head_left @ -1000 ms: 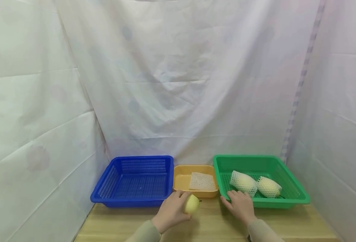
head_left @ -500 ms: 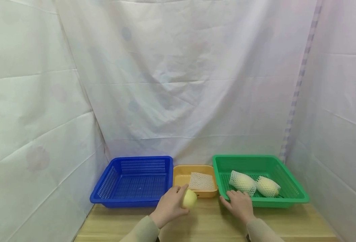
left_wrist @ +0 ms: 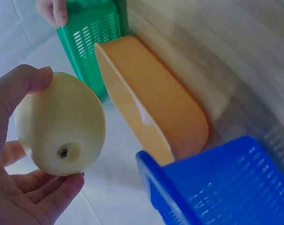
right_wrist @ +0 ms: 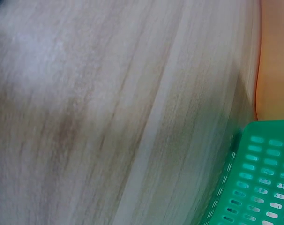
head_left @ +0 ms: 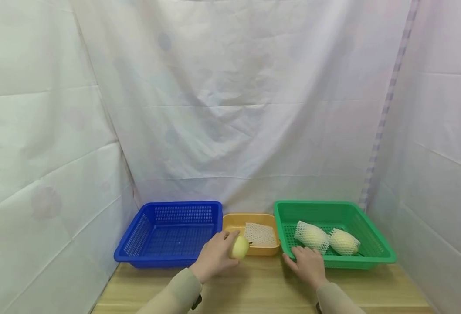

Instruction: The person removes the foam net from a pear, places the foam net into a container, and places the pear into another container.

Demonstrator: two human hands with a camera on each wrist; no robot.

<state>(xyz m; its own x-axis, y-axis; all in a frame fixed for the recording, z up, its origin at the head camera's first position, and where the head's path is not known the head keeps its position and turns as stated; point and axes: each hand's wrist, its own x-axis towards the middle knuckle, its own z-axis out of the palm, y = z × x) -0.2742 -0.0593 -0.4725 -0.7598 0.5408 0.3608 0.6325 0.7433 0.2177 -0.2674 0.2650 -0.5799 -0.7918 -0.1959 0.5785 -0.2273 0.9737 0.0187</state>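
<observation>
My left hand (head_left: 213, 257) holds a pale yellow pear (head_left: 240, 247) between thumb and fingers, in the air just before the yellow tray (head_left: 262, 251). Its dark stem points right in the head view; the left wrist view shows the pear's blossom end (left_wrist: 69, 152). My right hand (head_left: 308, 265) grips the front left rim of the green basket (head_left: 371, 261), fingers over the edge. Inside that basket lie two pears in white foam nets, a left one (head_left: 312, 237) and a right one (head_left: 344, 242). The right wrist view does not show the right hand.
A blue basket (head_left: 167, 263) stands at the left, left of the yellow tray. A flat white foam net (head_left: 260, 234) lies in the tray. All three containers stand on a wooden table (head_left: 262, 288), with white cloth (head_left: 230, 109) hanging behind and at both sides.
My left hand has carried the pear forward and slightly left, up to the yellow tray's front edge. My right hand stays at the green basket's rim.
</observation>
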